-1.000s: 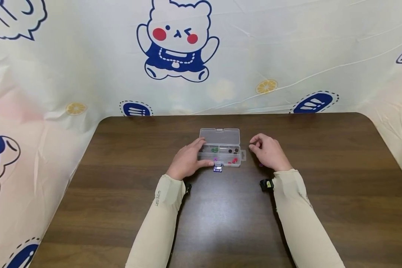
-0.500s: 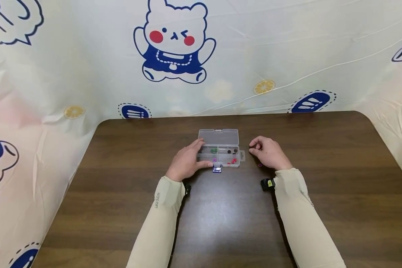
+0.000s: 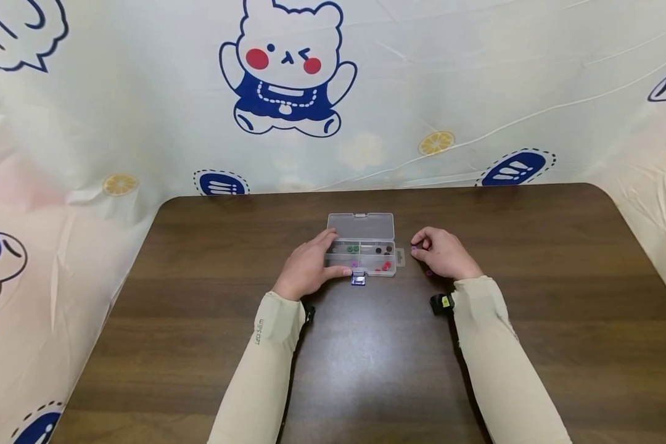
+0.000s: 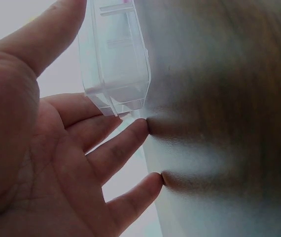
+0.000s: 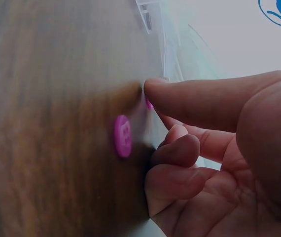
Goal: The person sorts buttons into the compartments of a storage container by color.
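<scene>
A clear plastic compartment box lies with its lid folded back. My left hand holds the box's left end between thumb and fingers; in the left wrist view two other fingertips touch the table. Green buttons, dark buttons, a purple button and red buttons sit in separate compartments. Right of the box, my right hand pinches another purple button by the table, mostly hidden by the thumb. A loose magenta-purple button lies near that hand's curled fingers.
The brown wooden table has its back edge behind the box. A pale printed cloth hangs along the back and sides. The box's hanging tab sticks out toward my right hand.
A purple button now shows at my right fingertips, where none was plain before. My left hand keeps its place on the box. The head view has shifted slightly.
</scene>
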A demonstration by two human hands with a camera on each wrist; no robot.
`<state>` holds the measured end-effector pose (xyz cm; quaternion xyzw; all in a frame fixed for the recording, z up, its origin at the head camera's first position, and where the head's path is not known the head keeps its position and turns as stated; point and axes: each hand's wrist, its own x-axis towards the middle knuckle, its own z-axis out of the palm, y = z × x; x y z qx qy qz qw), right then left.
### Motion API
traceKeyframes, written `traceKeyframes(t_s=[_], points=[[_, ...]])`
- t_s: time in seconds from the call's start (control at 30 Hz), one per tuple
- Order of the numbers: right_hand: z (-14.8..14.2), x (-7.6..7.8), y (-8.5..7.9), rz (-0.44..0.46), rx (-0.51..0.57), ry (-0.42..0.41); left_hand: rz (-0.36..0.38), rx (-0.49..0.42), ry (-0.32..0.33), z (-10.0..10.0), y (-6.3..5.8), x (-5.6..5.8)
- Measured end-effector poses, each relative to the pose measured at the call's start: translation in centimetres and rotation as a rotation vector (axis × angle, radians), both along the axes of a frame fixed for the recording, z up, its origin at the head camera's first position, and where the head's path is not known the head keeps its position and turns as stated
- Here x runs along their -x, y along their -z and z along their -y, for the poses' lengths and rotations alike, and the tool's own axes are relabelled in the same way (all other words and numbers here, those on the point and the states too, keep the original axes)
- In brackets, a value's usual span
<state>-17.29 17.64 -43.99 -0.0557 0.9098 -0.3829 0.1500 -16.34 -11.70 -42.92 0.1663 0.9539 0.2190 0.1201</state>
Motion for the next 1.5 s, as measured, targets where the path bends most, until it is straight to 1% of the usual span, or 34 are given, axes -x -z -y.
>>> traceKeyframes(t_s=[0.17, 0.47, 0.93, 1.5], points=[[0.12, 0.06, 0.06, 0.014, 0.005, -0.007, 0.000, 0.001, -0.001, 0.05, 0.06, -0.06], [0.13, 0.08, -0.11, 0.030, 0.002, 0.016, 0.004, 0.005, -0.002, 0.08, 0.07, 0.05], [0.05, 0.20, -0.31, -0.010, -0.044, 0.017, 0.010, 0.009, -0.002, -0.06, -0.06, -0.01], [0.08, 0.26, -0.36, -0.007, -0.052, 0.018, 0.021, 0.009, -0.016, 0.07, -0.07, -0.04]])
